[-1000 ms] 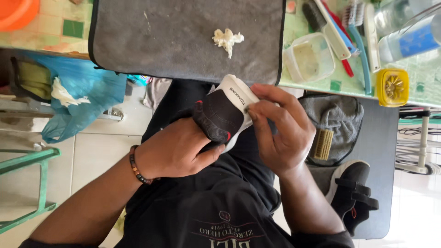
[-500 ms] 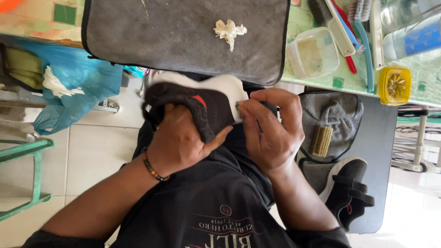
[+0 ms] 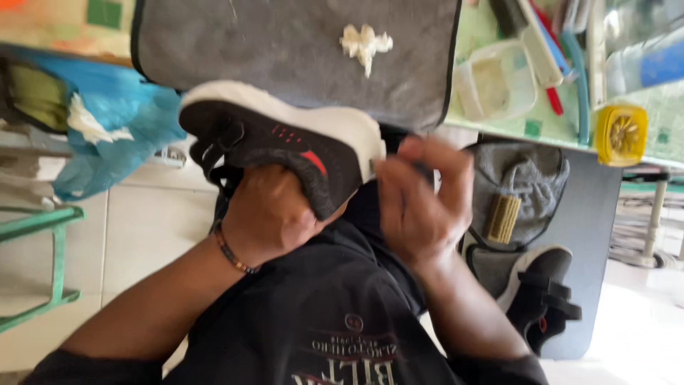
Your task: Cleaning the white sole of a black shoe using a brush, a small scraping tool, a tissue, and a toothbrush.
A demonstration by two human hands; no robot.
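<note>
My left hand (image 3: 271, 214) grips a black shoe (image 3: 285, 142) from below. The shoe has a white sole and small red marks, and it lies sideways over my lap with the sole facing the table. My right hand (image 3: 424, 203) is at the shoe's right end. Its fingers curl around a small dark thing (image 3: 422, 171), too blurred to identify. A beaded bracelet (image 3: 231, 253) is on my left wrist.
A grey mat (image 3: 285, 50) on the table carries a white wad (image 3: 365, 43). To the right are a clear tub (image 3: 495, 85), brushes (image 3: 541, 50) and a yellow round item (image 3: 621, 134). A second black shoe (image 3: 538, 296) and a grey cloth (image 3: 524, 178) lie on the floor at right. A blue bag (image 3: 114, 135) hangs left.
The shoe has turned from end-on to side-on and swung left, its sole now toward the table. My right hand stayed at its right end.
</note>
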